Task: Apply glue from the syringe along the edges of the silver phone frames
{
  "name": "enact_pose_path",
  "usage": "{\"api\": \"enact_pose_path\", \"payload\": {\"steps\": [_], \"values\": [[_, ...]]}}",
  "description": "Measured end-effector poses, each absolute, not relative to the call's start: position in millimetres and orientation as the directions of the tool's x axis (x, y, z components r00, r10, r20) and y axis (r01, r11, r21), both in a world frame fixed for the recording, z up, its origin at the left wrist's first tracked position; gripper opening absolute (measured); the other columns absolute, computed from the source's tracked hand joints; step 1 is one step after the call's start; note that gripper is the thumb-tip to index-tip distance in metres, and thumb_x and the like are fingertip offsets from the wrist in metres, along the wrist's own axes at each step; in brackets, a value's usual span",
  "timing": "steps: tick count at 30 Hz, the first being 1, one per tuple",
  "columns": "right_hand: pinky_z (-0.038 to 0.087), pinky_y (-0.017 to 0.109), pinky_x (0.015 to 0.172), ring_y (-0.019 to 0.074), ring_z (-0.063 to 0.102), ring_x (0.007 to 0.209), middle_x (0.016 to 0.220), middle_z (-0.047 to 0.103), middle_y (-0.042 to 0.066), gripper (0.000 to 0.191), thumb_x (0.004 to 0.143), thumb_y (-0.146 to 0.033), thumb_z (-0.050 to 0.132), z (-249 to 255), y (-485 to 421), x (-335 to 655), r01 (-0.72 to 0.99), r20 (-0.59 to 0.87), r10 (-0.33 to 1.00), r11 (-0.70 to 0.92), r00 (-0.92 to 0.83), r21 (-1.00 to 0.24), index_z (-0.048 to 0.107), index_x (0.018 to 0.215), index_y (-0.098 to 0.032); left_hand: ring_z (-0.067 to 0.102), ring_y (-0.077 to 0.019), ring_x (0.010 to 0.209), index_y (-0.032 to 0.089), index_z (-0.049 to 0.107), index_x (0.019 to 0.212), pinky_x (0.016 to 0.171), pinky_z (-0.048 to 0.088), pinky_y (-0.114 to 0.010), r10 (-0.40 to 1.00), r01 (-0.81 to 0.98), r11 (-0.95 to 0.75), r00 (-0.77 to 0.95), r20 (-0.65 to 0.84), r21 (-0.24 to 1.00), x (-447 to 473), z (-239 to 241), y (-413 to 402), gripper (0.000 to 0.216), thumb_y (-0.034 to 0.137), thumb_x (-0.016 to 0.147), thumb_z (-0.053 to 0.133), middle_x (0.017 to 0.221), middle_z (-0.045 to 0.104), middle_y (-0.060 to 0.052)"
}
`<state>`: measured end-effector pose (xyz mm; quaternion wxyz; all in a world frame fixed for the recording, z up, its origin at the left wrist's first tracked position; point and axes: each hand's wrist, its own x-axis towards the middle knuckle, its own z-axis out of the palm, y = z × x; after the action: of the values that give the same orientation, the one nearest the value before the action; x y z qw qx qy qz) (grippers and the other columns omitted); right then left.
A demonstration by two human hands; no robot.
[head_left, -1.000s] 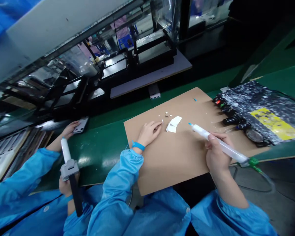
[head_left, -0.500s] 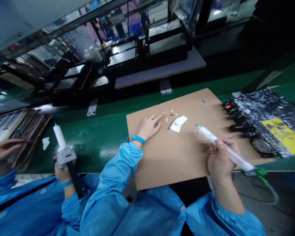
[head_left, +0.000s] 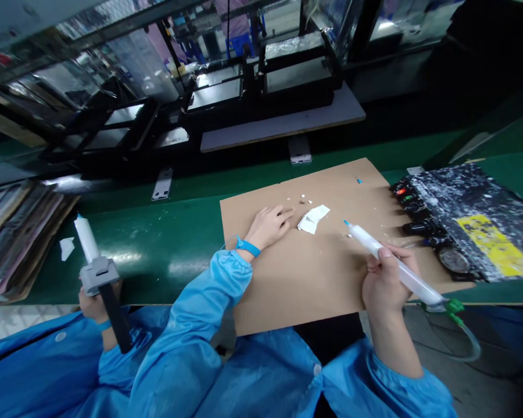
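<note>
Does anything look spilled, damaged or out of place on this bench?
Slightly: pale crumbs lie loose on the cardboard beside white paper, with a stray blue piece near the far corner. The box at right is heavily blotched white; residue or wear, I can't tell.

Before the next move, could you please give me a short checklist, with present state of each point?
1. Syringe held by the right hand: ok.
2. Green connector present at the syringe's rear end: ok; how tightly it sits, cannot tell.
3. Left hand lying on the cardboard, away from the syringe tip: ok.
4. Cardboard free of loose bits: not ok; small crumbs lie beyond the folded white paper.
5. Syringe tip lifted off the cardboard: cannot tell from this single view.
6. Gauge reading: cannot tell, too small.
</note>
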<state>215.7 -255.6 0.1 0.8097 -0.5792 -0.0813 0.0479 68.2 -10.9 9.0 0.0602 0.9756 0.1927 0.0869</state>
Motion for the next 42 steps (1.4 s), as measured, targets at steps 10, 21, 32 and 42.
{"api": "enact_pose_path", "payload": {"steps": [10,21,32,42], "values": [[0.04,0.023,0.056,0.0093,0.051,0.055,0.071,0.063,-0.006,0.034,0.079,-0.045,0.09,0,-256,216,0.008,0.071,0.173,0.338,0.982,-0.941,0.069,0.089,-0.021,0.072,-0.0237,0.105,0.024,0.075,0.147,0.091,0.054,-0.038,0.406,0.386,-0.912,0.896,0.179,0.138,61,8,-7,0.043,0.021,0.111,0.051,0.112,0.073,-0.009],[0.039,0.024,0.056,0.0098,0.052,0.055,0.068,0.062,-0.005,0.032,0.08,-0.044,0.089,-3,-257,216,0.032,0.09,0.17,0.314,0.981,-0.949,0.07,0.09,-0.02,0.07,-0.0255,0.111,0.027,0.068,0.156,0.096,0.05,-0.04,0.401,0.388,-0.912,0.912,0.085,0.135,69,15,-12,0.049,0.022,0.111,0.048,0.122,0.07,-0.01],[0.038,0.023,0.053,0.0099,0.052,0.054,0.067,0.062,-0.006,0.033,0.081,-0.047,0.09,-3,-255,216,0.029,0.087,0.169,0.319,0.982,-0.947,0.071,0.089,-0.022,0.069,-0.0276,0.116,0.027,0.074,0.144,0.094,0.051,-0.042,0.435,0.432,-0.9,0.894,0.104,0.049,69,19,-18,0.04,0.025,0.111,0.051,0.123,0.074,-0.01],[0.038,0.026,0.053,0.0119,0.052,0.053,0.069,0.064,-0.003,0.033,0.075,-0.045,0.092,-5,-257,220,0.005,0.056,0.163,0.298,0.985,-0.955,0.072,0.086,-0.021,0.056,-0.0386,0.144,0.02,0.066,0.151,0.118,0.045,-0.053,0.9,0.904,-0.393,0.341,0.272,0.166,-12,25,111,0.049,0.039,0.109,0.051,0.155,0.061,-0.02]]}}
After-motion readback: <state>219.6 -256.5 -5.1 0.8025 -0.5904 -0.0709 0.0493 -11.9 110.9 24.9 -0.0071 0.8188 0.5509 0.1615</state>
